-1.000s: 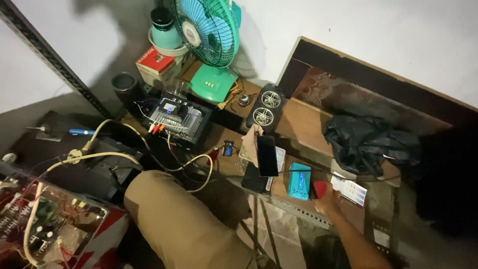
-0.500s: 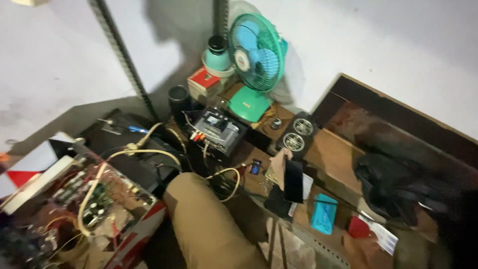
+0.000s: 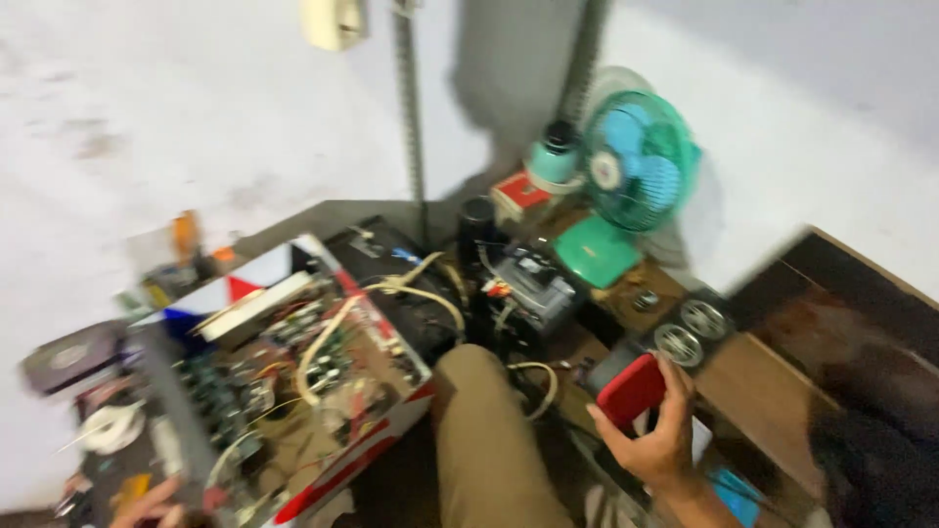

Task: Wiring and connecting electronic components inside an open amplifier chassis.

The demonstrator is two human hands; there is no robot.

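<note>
Down in the head view, we hold a red phone-shaped case [image 3: 633, 389] in our right hand [image 3: 657, 436], fingers wrapped round its right edge and the thumb under its lower end. That case is our landmark. It sits raised just in front of a pair of round speaker cones [image 3: 693, 330] set in a dark box, which lie up and to the right of it. Our bent knee in tan trousers [image 3: 489, 440] rises just left of the case, close but apart from it, so little room is left on that side.

Farther left of the case, past the knee, an open chassis full of circuit boards and wires [image 3: 284, 381] fills the floor, its red and white edge running down towards the bottom of the frame. Our left hand [image 3: 147, 504] shows only as fingertips at the bottom edge, well left of the case, touching the near corner of the chassis; we cannot tell whether it grips anything.

Above the case stands a small grey electronic unit [image 3: 533, 288], and up to the right of that a green table fan [image 3: 631, 181] against the white wall. Right of the case lies a brown wooden board [image 3: 753, 386], the barest stretch nearby. The frame is blurred throughout.
</note>
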